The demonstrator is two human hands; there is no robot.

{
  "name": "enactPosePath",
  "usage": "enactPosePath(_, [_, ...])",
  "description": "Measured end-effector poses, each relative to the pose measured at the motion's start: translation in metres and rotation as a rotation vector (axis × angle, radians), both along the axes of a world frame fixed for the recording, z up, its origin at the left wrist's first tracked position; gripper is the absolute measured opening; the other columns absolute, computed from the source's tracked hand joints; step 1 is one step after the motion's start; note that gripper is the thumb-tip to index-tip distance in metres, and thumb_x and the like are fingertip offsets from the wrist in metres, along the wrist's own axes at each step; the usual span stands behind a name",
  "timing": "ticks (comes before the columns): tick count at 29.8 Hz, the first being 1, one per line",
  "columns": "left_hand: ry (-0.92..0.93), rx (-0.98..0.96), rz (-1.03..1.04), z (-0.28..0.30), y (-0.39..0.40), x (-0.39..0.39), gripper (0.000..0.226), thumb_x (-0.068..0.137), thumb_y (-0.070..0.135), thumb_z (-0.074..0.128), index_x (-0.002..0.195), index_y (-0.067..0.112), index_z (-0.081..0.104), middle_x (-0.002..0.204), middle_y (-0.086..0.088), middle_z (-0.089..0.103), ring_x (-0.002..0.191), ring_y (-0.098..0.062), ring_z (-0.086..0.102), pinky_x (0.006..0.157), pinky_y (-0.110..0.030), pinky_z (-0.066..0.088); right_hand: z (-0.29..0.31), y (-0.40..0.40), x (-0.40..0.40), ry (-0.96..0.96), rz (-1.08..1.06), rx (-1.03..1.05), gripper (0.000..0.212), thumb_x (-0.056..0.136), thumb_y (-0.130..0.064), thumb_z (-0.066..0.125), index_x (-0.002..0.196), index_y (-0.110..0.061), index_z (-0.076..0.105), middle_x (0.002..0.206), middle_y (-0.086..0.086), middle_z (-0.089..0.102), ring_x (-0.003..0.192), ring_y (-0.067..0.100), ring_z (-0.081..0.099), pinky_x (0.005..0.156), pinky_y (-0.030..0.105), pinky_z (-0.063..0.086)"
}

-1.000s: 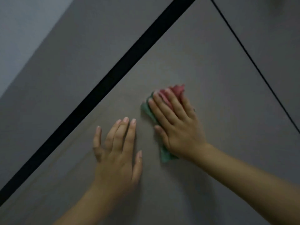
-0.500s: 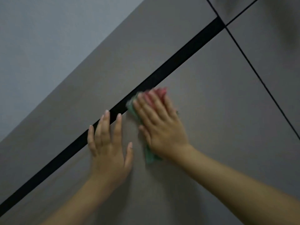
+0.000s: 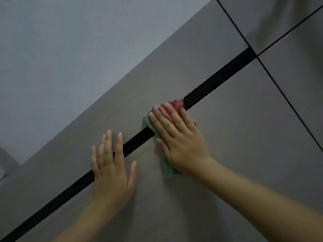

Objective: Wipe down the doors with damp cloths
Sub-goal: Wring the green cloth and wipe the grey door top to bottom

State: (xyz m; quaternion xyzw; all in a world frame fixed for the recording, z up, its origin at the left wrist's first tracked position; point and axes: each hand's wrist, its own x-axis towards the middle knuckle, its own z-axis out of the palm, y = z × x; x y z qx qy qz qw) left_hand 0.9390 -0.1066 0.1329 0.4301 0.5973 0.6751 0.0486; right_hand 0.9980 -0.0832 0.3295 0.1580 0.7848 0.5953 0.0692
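Observation:
A grey-brown cabinet door [image 3: 236,137] fills most of the head view, tilted. A wide black gap [image 3: 218,79] runs diagonally between it and the panel above. My right hand [image 3: 178,137] lies flat with straight fingers on a crumpled pink and green cloth [image 3: 167,172], pressing it against the door right at the black gap. The cloth's pink end sticks out past my fingertips and its green end shows below my wrist. My left hand [image 3: 111,165] rests flat on the door beside it, fingers straight and reaching across the gap.
A thin dark seam [image 3: 288,102] separates this door from the neighbouring door [image 3: 305,75] on the right. The upper panel [image 3: 157,81] meets a pale grey wall or ceiling [image 3: 78,49] at upper left. A dim shadow falls at the top right corner.
Both hands have slid up the door to the black gap, the right one pushing the cloth with it. The view has shifted, showing more of the pale surface and the seam crossing.

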Motion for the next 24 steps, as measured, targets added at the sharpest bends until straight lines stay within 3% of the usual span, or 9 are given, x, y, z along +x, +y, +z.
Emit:
enactPosePath(3, [0.013, -0.014, -0.024, -0.001, -0.001, -0.004, 0.072, 0.089, 0.04, 0.032, 0.15, 0.005, 0.017, 0.157, -0.02, 0.013, 0.144, -0.034, 0.012, 0.115, -0.057, 0.009, 0.029, -0.005, 0.007, -0.093, -0.016, -0.007, 0.053, 0.097, -0.036, 0.033, 0.144, -0.012, 0.037, 0.15, 0.007, 0.034, 0.14, 0.03, 0.029, 0.116, 0.046, 0.021])
enactPosePath(7, [-0.027, -0.02, -0.036, -0.001, 0.002, -0.013, 0.07, 0.091, 0.04, 0.03, 0.15, 0.006, 0.015, 0.157, -0.02, 0.01, 0.145, -0.034, 0.008, 0.116, -0.054, 0.007, 0.07, 0.012, -0.037, 0.229, -0.046, 0.088, 0.058, 0.098, -0.037, 0.026, 0.148, -0.007, 0.024, 0.156, 0.013, 0.021, 0.144, 0.031, 0.016, 0.118, 0.045, 0.008])
enactPosePath(10, [-0.076, -0.031, -0.029, -0.003, 0.006, -0.019, 0.07, 0.092, 0.041, 0.029, 0.151, 0.008, 0.014, 0.158, -0.018, 0.008, 0.146, -0.031, 0.005, 0.117, -0.052, 0.006, 0.052, 0.03, -0.09, 0.355, -0.06, 0.126, 0.06, 0.099, -0.038, 0.014, 0.151, -0.008, 0.01, 0.159, 0.01, 0.006, 0.147, 0.026, 0.002, 0.118, 0.042, -0.002])
enactPosePath(12, [-0.085, -0.028, -0.025, -0.005, 0.006, -0.02, 0.07, 0.092, 0.041, 0.03, 0.151, 0.007, 0.015, 0.158, -0.018, 0.01, 0.146, -0.031, 0.007, 0.116, -0.052, 0.008, 0.023, 0.032, -0.108, 0.273, -0.073, 0.078, 0.058, 0.1, -0.039, 0.012, 0.151, -0.012, 0.006, 0.159, 0.006, 0.001, 0.147, 0.024, -0.003, 0.118, 0.04, -0.007])
enactPosePath(15, [-0.087, -0.014, -0.028, -0.004, 0.003, -0.022, 0.07, 0.092, 0.04, 0.031, 0.15, 0.005, 0.017, 0.157, -0.018, 0.013, 0.145, -0.032, 0.011, 0.116, -0.052, 0.012, -0.012, 0.022, -0.088, -0.076, -0.123, -0.004, 0.057, 0.101, -0.041, 0.012, 0.151, -0.016, 0.006, 0.158, 0.003, 0.0, 0.146, 0.024, -0.005, 0.119, 0.041, -0.007])
enactPosePath(18, [-0.113, -0.011, -0.051, -0.007, 0.001, -0.027, 0.07, 0.091, 0.041, 0.03, 0.15, 0.006, 0.015, 0.158, -0.016, 0.012, 0.145, -0.031, 0.011, 0.116, -0.05, 0.013, 0.007, 0.015, -0.065, -0.219, -0.129, -0.032, 0.056, 0.1, -0.042, 0.013, 0.151, -0.018, 0.01, 0.157, 0.002, 0.008, 0.146, 0.024, 0.001, 0.12, 0.042, 0.0])
enactPosePath(21, [-0.165, -0.025, -0.073, -0.012, 0.002, -0.031, 0.07, 0.092, 0.045, 0.026, 0.151, 0.013, 0.008, 0.159, -0.011, 0.004, 0.146, -0.027, 0.004, 0.116, -0.045, 0.008, 0.024, 0.02, -0.074, -0.038, -0.093, 0.013, 0.057, 0.099, -0.042, 0.017, 0.15, -0.015, 0.018, 0.157, 0.004, 0.016, 0.146, 0.025, 0.009, 0.119, 0.043, 0.006])
enactPosePath(24, [-0.18, -0.004, -0.078, -0.015, 0.004, -0.033, 0.07, 0.092, 0.045, 0.026, 0.151, 0.014, 0.006, 0.159, -0.009, 0.002, 0.147, -0.022, 0.0, 0.118, -0.034, 0.0, 0.003, 0.025, -0.095, 0.17, -0.085, 0.053, 0.058, 0.1, -0.039, 0.017, 0.151, -0.013, 0.016, 0.158, 0.005, 0.012, 0.146, 0.026, 0.006, 0.119, 0.043, 0.0])
